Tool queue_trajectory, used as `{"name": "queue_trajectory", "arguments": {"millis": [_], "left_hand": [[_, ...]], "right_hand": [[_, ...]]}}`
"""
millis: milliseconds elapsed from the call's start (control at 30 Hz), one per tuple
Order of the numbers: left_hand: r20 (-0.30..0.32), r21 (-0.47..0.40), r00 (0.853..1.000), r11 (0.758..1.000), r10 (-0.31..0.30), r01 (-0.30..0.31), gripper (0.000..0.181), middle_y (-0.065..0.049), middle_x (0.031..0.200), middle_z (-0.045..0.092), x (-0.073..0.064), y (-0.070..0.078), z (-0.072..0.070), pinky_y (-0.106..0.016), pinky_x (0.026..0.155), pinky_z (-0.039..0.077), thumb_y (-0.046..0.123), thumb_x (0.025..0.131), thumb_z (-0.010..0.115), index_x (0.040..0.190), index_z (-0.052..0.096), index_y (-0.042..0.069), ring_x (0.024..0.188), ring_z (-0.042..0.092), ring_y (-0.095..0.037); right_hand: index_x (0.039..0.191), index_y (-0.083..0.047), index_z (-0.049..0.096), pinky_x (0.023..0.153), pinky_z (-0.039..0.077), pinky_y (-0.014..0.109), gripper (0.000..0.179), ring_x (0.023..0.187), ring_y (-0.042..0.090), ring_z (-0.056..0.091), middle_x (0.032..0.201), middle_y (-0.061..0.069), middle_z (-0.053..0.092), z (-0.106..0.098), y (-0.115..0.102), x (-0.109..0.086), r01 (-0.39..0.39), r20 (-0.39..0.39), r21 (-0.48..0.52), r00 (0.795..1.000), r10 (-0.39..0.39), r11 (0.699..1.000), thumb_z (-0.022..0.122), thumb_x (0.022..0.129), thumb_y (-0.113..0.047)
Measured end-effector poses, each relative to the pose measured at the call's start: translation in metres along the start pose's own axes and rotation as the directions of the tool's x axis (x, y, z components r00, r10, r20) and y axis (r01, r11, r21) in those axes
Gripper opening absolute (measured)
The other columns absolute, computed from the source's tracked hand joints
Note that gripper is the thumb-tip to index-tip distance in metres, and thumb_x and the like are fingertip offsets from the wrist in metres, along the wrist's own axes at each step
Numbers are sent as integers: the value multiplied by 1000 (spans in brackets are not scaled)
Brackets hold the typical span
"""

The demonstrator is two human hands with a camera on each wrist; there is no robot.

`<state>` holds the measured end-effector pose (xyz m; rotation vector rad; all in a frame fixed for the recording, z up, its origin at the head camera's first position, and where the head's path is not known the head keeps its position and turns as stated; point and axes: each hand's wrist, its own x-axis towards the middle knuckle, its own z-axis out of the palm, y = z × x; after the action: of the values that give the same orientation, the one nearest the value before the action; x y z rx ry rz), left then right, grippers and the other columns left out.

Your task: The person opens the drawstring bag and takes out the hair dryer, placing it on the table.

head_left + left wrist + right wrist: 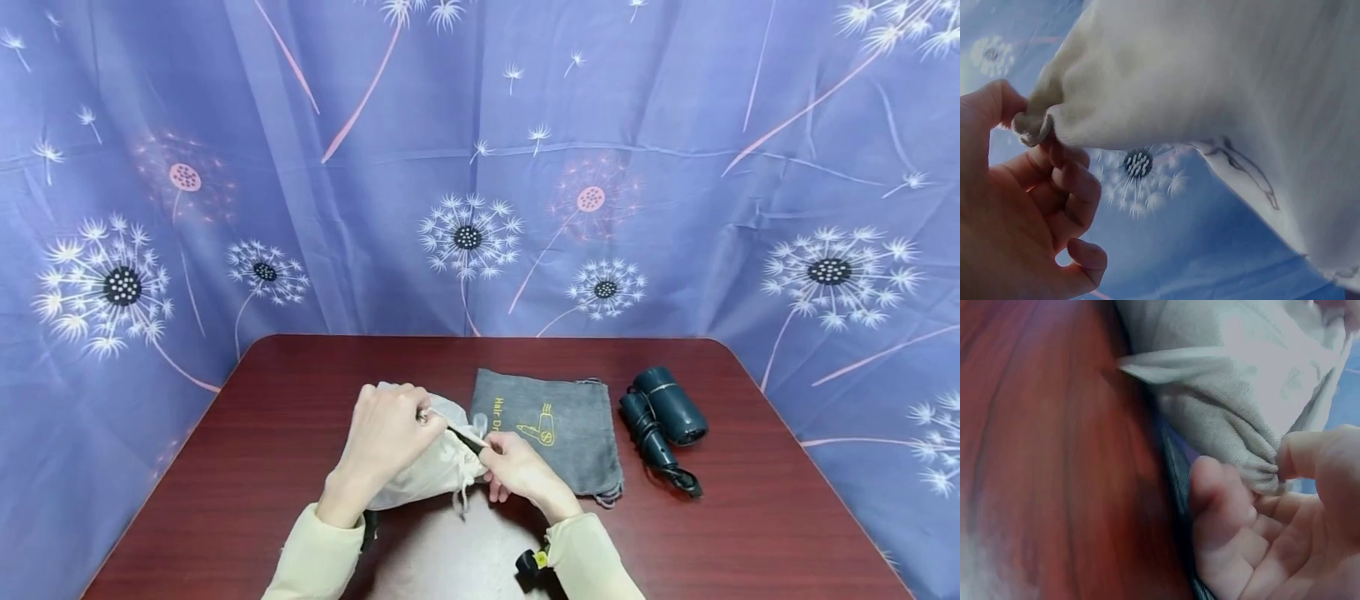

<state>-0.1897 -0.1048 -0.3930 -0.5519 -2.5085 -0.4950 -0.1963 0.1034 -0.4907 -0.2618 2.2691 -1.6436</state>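
A cream cloth drawstring bag (408,487) is held up off the tabletop's middle, its mouth partly spread to a dark gap. My left hand (386,433) grips the mouth's upper left edge. In the left wrist view, thumb and fingers of that hand (1029,194) pinch a bunched fold of the bag (1179,75). The opposite edge is pinched by my right hand (521,471); the right wrist view shows this hand (1272,537) gathering a corner of the bag (1210,419). White cords (462,492) dangle from the bag. Its contents are hidden.
Just right of the bag, a grey drawstring pouch (577,433) with yellow "Hair Dr" lettering and a dryer picture lies flat. A dark folded hair dryer (675,408) with its cord bundled lies farther right. A patterned blue curtain (375,250) hangs behind the reddish-brown table (765,517).
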Motion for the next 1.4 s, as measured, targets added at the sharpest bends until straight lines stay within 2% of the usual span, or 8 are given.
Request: {"name": "queue_trajectory", "arguments": {"millis": [167,467,567,667,800,967,1100,1400], "left_hand": [[-76,-55,997,998,-31,27,18,11,56,39,2,-5,-15,-34,59,31,12,64,57,56,43,21,54,40,-11],[-94,-87,994,995,-46,38,16,13,59,42,1,-2,-20,-33,66,29,14,68,59,60,49,22,56,41,-8],[-103,-88,994,996,-44,35,16,14,59,41,-1,0,-20,-33,66,29,15,69,59,60,48,23,56,40,-7],[-65,-87,997,995,-48,42,18,14,58,42,-2,1,-18,-34,65,32,15,68,59,59,47,23,55,41,-8],[-10,-43,1000,999,-17,17,25,13,52,35,-4,1,-14,-36,64,36,16,69,59,54,40,23,50,37,-10],[47,4,997,999,53,-53,40,14,47,23,-3,0,-12,-33,54,33,19,72,67,50,34,22,45,28,-8],[85,61,995,996,57,-63,32,13,44,26,-6,-1,-12,-34,50,32,16,67,68,55,39,19,41,35,-10],[-55,244,998,968,-40,53,10,0,41,34,-10,-5,4,-43,52,35,8,75,63,77,54,5,43,47,-28]], "right_hand": [[78,-2,52,36,41,26,13,40,15,55,64,10,55,-8,4,-1,29,-25,-78,999,-32,996,45,89,-1],[80,-6,53,35,40,28,14,37,14,52,66,9,59,-5,0,-2,68,-21,-221,997,-75,973,46,91,0],[82,-4,51,35,40,27,13,37,13,52,69,11,58,-1,-1,-1,68,-16,-155,997,-72,986,43,90,3],[84,-2,51,37,39,25,13,40,13,53,67,13,56,2,-1,-1,22,-18,14,1000,-22,1000,40,88,4],[88,3,53,40,40,24,16,44,15,54,61,9,54,5,-3,-2,-28,-27,184,999,34,983,38,91,3],[91,7,56,40,40,23,20,43,13,52,58,6,52,6,-7,-3,-26,-84,205,995,44,978,37,95,0],[88,8,55,40,40,23,19,42,13,52,55,6,49,4,-8,-1,-18,-105,181,994,38,983,38,94,1],[90,4,58,40,42,27,16,42,15,52,57,8,53,5,-5,0,36,-92,77,995,-29,996,43,90,7]]}}
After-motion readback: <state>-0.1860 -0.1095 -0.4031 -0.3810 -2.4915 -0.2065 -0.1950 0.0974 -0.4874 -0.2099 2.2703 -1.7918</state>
